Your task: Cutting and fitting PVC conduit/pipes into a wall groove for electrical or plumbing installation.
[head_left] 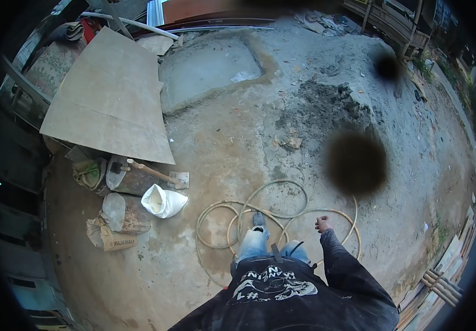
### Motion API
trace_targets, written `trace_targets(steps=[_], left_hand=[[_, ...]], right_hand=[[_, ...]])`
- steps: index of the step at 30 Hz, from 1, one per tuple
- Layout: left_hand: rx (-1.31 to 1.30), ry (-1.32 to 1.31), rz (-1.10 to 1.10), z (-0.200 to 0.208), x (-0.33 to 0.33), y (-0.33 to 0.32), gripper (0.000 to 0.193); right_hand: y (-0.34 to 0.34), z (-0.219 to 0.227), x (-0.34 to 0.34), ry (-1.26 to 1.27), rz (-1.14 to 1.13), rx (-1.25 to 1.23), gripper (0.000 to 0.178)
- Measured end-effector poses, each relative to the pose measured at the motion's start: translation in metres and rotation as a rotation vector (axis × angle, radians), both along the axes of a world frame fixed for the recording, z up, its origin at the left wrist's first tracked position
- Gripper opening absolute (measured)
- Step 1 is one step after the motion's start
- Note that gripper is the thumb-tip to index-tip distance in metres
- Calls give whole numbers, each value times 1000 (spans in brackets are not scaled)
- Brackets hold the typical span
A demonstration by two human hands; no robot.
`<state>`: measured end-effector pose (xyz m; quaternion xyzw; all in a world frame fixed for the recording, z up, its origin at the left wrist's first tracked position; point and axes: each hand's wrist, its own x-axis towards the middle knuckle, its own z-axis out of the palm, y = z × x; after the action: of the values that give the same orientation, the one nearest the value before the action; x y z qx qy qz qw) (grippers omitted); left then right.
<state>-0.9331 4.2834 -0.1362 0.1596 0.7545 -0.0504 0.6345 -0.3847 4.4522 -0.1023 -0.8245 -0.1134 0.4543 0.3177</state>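
Entry, head view: main hazard is tripping. The grey shoe [259, 219] is set among the loops of the hose [307, 198]; a stride taken without lifting the foot could snag a coil. Second risk, judged from the crossings: a pull on one end may tighten the loops into a kink. Lesser concern — the hoe [151, 169] lies across filled sacks beside the open white sack [167, 202]; a knock might slide it into that sack. Hose itself: slim, tan to dull greenish, slack, in several wide overlapping rings on the bare ground, around the person's legs and in front of them; full run not traceable. Right hand [323, 224] is over the right-hand ring, fingers loosely curled, nothing visible in them — palm turned away and small, so whether it grips anything cannot be told. Left hand out of view; its fingers and any hold unknown.
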Motion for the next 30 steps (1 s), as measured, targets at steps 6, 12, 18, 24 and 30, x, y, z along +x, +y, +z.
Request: trace_targets(steps=[6,12,18,24,30], left_hand=[[169,255,-139,58,44,307,28],[616,274,-1,116,91,575,25],[409,261,-2,79,121,707,26],[126,293,-428,69,172,775,28],[35,143,-452,21,199,897,27]], right_hand=[[28,-38,1,-425,1982,-733,29],[176,-106,31,-190,1614,-579,37],[511,4,77,147,74,-30,18],[776,70,141,20,199,366,22],[867,19,190,-28,-23,60,26]])
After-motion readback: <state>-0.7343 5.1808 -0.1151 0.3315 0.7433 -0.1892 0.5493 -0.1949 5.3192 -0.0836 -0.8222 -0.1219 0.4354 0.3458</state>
